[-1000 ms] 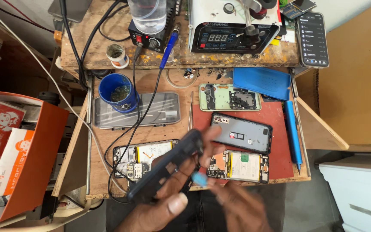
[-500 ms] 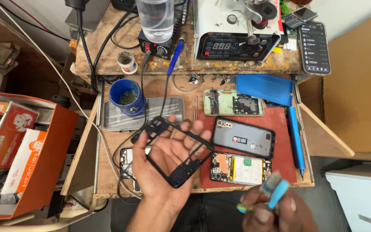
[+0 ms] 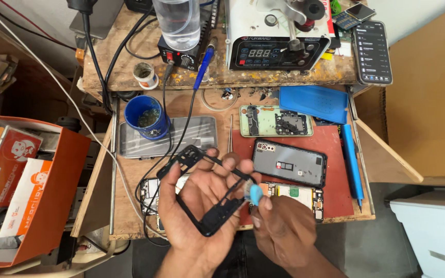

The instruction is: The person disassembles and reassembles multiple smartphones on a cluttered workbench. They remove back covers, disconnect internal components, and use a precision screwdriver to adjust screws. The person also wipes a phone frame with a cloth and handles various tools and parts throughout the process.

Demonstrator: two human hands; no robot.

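My left hand (image 3: 197, 216) holds a black phone frame (image 3: 209, 226), an empty rectangle resting across my palm and fingers. My right hand (image 3: 284, 231) pinches a small light-blue pry tool (image 3: 256, 194), whose tip touches the frame's right edge. Just behind the hands lie a dark phone back (image 3: 289, 162) and an opened phone with a bare circuit board (image 3: 294, 195) on a red mat (image 3: 330, 149). Another opened phone (image 3: 150, 188) lies partly hidden under my left hand.
A pale green phone shell (image 3: 276, 121), blue mat (image 3: 312, 103), blue cup (image 3: 147, 117), grey metal tray (image 3: 202, 135), tweezers (image 3: 230, 134) and blue screwdriver (image 3: 351, 164) sit on the wooden bench. A repair station (image 3: 279, 49), bottle (image 3: 180, 23) and lit phone (image 3: 373, 51) stand behind. Orange boxes (image 3: 27, 190) are left.
The black frame turned from edge-on to flat in my left palm. My right hand swung out to the lower right, then came back, bringing the blue tool to the frame's edge.
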